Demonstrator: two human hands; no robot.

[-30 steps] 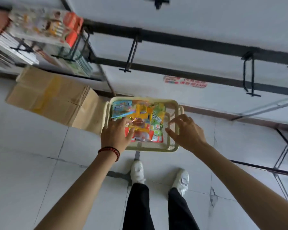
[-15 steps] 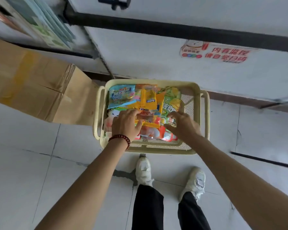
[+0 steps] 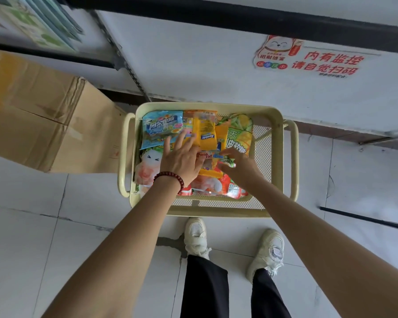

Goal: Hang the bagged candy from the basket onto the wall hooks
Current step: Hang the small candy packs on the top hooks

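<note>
A pale yellow mesh basket [image 3: 277,157] stands on the floor against the white wall. It is filled with candy bags: a blue bag [image 3: 160,127], a yellow bag [image 3: 205,131], a green bag [image 3: 239,134], a white and pink bag [image 3: 146,168] and a red bag [image 3: 231,190]. My left hand [image 3: 182,159], with a bead bracelet at the wrist, lies flat with spread fingers on the bags. My right hand [image 3: 240,167] is blurred, its fingers curled over the middle of the pile, with a bag's edge between thumb and forefinger. No wall hooks are in view.
A large cardboard box [image 3: 44,115] lies left of the basket. A black rail [image 3: 239,21] runs along the wall above a red-lettered sticker [image 3: 308,58]. Hanging goods [image 3: 39,21] fill the upper left. My white shoes [image 3: 197,235] stand just before the basket.
My view has tilted down and closer to the basket, so the hooks left the frame. Both hands went from the basket's rim into the pile; the left fingers have spread.
</note>
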